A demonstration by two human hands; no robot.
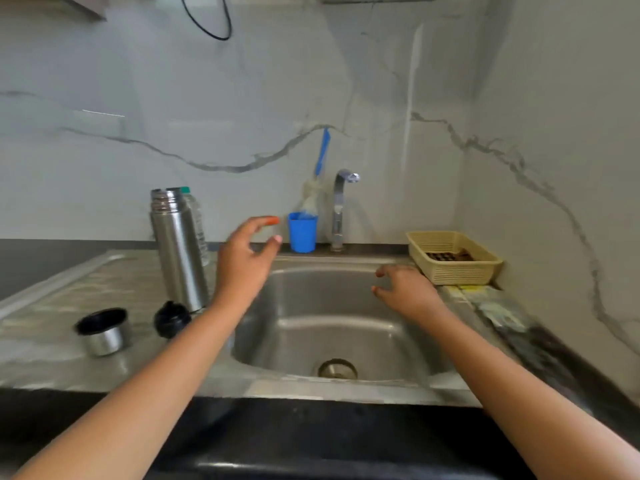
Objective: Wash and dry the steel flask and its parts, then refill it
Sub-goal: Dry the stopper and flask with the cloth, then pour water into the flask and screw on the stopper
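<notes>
The steel flask (178, 251) stands open on the counter, left of the sink (311, 327). Its steel cup (104, 332) and black stopper (172, 319) sit just in front. The left hand (242, 261) and right hand (405, 289) hold nothing, with fingers loose and apart. The flask looks hard and smooth and would be slippery when wet, so wrap a whole hand round its middle. It may be light, but I cannot see inside.

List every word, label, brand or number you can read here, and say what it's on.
No text can be read in this view.
Packets right of the sink: coloured print, too blurred to read.
Steel flask, steel cup, black stopper, blue cup: no markings show.
</notes>
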